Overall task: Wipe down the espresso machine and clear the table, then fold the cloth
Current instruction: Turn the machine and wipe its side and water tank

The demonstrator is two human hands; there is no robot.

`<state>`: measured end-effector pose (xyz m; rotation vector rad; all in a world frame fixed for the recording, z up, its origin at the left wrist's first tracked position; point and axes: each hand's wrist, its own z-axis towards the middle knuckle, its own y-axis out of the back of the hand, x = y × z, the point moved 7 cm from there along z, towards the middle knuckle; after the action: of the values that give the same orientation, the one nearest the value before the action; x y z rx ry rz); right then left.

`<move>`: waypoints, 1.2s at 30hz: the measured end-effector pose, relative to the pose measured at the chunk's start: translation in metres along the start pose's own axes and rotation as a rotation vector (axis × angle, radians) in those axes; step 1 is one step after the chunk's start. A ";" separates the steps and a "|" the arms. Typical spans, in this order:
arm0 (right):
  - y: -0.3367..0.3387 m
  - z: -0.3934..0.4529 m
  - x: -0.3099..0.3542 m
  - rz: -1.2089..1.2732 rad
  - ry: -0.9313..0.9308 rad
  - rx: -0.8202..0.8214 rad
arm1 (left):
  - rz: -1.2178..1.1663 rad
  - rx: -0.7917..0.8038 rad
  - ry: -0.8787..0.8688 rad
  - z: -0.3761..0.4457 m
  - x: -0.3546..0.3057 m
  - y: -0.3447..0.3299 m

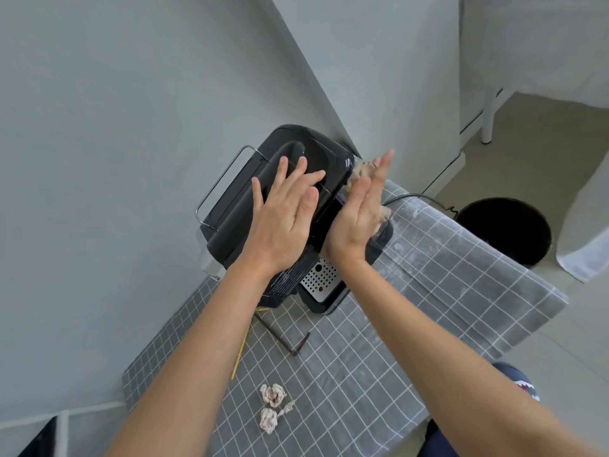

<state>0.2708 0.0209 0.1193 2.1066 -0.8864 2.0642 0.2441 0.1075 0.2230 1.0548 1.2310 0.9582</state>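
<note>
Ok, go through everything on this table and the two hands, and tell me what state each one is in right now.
Black espresso machine: upright against the wall, steadied from above.
Left hand: flat on the machine's top, fingers spread.
Right hand: fingers straight, pressing a beige cloth against the machine's side.
Beige cloth: bunched, mostly hidden behind the right hand.
Crumpled paper wads: lying on the grey checked tablecloth.
Brown sticks: lying uncleared.

Wall hugs machine left; open table right.
</note>
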 end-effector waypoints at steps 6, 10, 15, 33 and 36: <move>0.020 0.055 -0.053 -0.159 -0.144 0.091 | 0.032 -0.034 -0.011 0.001 -0.001 0.001; 0.049 0.045 -0.120 -0.268 -0.335 0.042 | 0.039 -0.029 -0.012 0.000 0.000 -0.001; 0.057 -0.017 -0.150 -0.221 -0.470 -0.059 | 0.030 -0.023 -0.014 0.001 0.001 -0.001; 0.029 -0.053 -0.118 -0.043 -0.534 -0.171 | -0.015 -0.023 0.001 -0.001 0.002 -0.001; 0.004 -0.053 -0.055 0.011 -0.279 -0.106 | -0.056 -0.002 0.015 0.000 0.002 -0.001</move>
<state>0.2246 0.0599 0.0718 2.3717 -1.0149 1.7112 0.2444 0.1089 0.2217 1.0076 1.2650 0.9257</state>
